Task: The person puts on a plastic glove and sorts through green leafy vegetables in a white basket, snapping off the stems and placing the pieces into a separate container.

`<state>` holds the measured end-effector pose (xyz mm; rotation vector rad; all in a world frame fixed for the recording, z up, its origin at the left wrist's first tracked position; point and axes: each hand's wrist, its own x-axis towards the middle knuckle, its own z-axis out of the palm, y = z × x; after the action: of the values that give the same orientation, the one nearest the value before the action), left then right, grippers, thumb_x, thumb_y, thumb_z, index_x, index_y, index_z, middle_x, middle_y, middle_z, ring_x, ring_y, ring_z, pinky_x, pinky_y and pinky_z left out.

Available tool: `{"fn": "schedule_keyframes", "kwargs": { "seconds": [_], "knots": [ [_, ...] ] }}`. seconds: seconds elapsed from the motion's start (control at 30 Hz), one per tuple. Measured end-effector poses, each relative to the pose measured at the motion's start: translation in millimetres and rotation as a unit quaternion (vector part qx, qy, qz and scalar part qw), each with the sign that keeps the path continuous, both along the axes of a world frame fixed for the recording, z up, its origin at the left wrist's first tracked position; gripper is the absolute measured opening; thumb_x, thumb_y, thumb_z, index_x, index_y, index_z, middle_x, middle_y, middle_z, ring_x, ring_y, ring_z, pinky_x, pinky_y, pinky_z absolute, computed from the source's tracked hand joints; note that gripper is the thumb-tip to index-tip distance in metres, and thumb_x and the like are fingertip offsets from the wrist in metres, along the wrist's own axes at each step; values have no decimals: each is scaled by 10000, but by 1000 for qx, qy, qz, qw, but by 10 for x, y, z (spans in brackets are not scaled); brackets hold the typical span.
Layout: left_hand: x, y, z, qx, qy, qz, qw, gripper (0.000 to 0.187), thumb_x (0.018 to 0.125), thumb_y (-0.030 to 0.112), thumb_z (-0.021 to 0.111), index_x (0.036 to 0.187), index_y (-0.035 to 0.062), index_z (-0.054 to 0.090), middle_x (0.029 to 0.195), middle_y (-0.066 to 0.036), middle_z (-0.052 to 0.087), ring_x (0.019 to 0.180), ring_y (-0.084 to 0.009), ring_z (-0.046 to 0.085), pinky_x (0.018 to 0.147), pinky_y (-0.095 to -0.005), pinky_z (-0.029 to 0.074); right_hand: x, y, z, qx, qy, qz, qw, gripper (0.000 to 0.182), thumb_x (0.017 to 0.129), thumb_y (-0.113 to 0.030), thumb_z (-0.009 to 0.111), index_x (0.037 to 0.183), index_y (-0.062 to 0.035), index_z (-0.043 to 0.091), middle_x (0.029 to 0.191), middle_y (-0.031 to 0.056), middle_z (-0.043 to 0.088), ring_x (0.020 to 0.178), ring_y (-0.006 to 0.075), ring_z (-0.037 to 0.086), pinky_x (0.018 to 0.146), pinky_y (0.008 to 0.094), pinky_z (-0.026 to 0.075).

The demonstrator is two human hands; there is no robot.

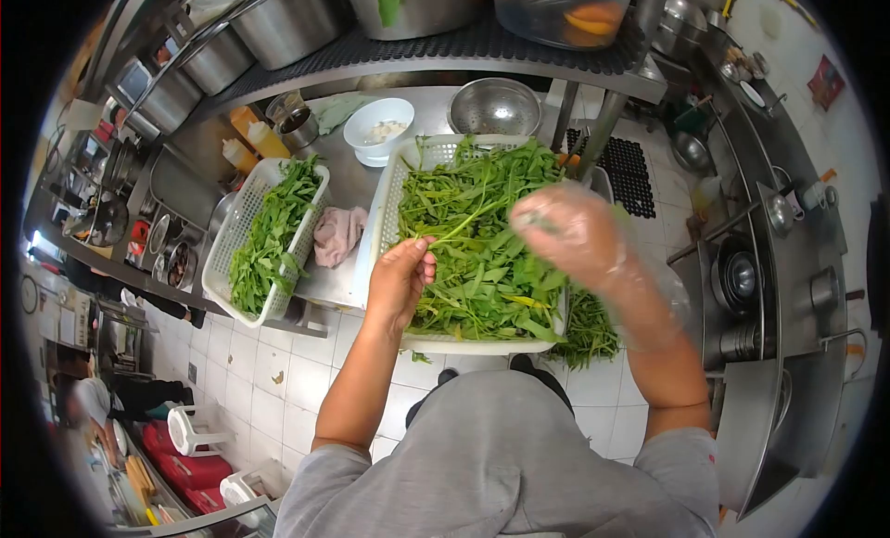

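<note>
My bare left hand pinches the end of a long green stem of leafy greens between thumb and finger. The stem slants up to the right over a large white basket heaped with leafy greens. My right hand, in a clear plastic glove, is raised over the basket's right side with its fingers curled inward; motion smears them, and a trace of green shows at them. To the left stands a smaller white basket, also filled with greens.
A pink cloth lies between the baskets. Behind are a white bowl, a steel colander and sauce bottles. A shelf with steel pots crosses above. More greens sit low on the right, past the basket.
</note>
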<state>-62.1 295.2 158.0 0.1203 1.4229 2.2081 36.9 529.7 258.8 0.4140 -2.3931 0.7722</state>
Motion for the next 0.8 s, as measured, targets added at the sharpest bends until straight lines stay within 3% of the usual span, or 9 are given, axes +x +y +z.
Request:
{"fn": "schedule_keyframes", "kwargs": {
  "seconds": [0.13, 0.2, 0.33, 0.4, 0.47, 0.5, 0.7, 0.77, 0.8],
  "knots": [
    [118, 72, 52, 15, -21, -53, 998, 199, 929, 164, 577, 1021, -5, 624, 733, -12, 609, 619, -92, 544, 581, -215, 457, -89, -160, -310, -3, -32, 15, 999, 132, 769, -94, 641, 900, -94, 649, 788, 53, 605, 718, 204, 611, 581, 310, 514],
    [211, 121, 100, 16, -21, -69, 997, 181, 926, 161, 582, 998, 6, 641, 737, -13, 615, 620, -87, 543, 582, -214, 456, -146, -160, -434, 178, -54, -20, 982, 150, 737, -76, 641, 885, -101, 647, 747, 47, 562, 683, 207, 591, 549, 308, 508],
    [457, 289, 193, -12, -10, -98, 995, 177, 925, 142, 581, 999, -8, 638, 701, -8, 605, 624, -79, 554, 573, -198, 456, 0, -34, -478, 129, 10, 2, 992, 133, 744, -68, 632, 874, -96, 640, 725, 48, 553, 683, 219, 590, 562, 330, 509],
    [623, 417, 281, -41, 62, -102, 992, 184, 926, 143, 582, 1014, -8, 641, 730, -16, 605, 639, -78, 557, 587, -198, 462, 84, 80, -504, -114, -29, -16, 993, 111, 806, -136, 619, 882, -56, 631, 757, 49, 598, 671, 171, 579, 593, 334, 484],
    [744, 552, 311, -71, 132, -109, 983, 191, 927, 143, 583, 1028, -7, 644, 758, -23, 604, 655, -77, 559, 600, -198, 468, 329, 285, -235, -403, -147, -149, 891, 164, 876, -253, 617, 913, -95, 647, 788, -14, 585, 605, 113, 503, 570, 280, 437],
    [780, 619, 314, -68, 185, -116, 973, 206, 930, 152, 581, 1040, -11, 642, 810, -33, 603, 680, -73, 560, 620, -199, 471, 429, 349, -28, -455, -118, -249, 847, 220, 856, -304, 640, 944, -102, 649, 785, -16, 577, 623, 94, 491, 586, 257, 420],
    [843, 1341, 312, -115, 487, -140, 855, 321, 889, 229, 622, 1092, -19, 613, 1049, -147, 626, 840, -242, 639, 741, -324, 525, 1340, 1463, -141, -463, 59, -300, 832, 312, 894, -240, 595, 1102, -10, 618, 1036, 51, 601, 987, 162, 568, 825, 293, 466],
    [889, 1428, 269, -250, 624, -138, 727, 387, 850, 287, 656, 1123, 17, 610, 1113, -182, 610, 924, -326, 635, 791, -390, 521, 1558, 1429, -38, -462, 94, -325, 820, 322, 913, -244, 568, 1127, -6, 604, 1054, 64, 589, 996, 179, 559, 846, 304, 463],
    [828, 1402, 358, -260, 602, -172, 735, 358, 831, 308, 673, 1067, 40, 645, 1069, -161, 638, 933, -334, 636, 788, -403, 520, 1766, 1536, -88, -344, 77, -348, 869, 337, 918, -254, 558, 1147, -9, 596, 1067, 67, 585, 1005, 178, 559, 869, 305, 453]
  ]
}}
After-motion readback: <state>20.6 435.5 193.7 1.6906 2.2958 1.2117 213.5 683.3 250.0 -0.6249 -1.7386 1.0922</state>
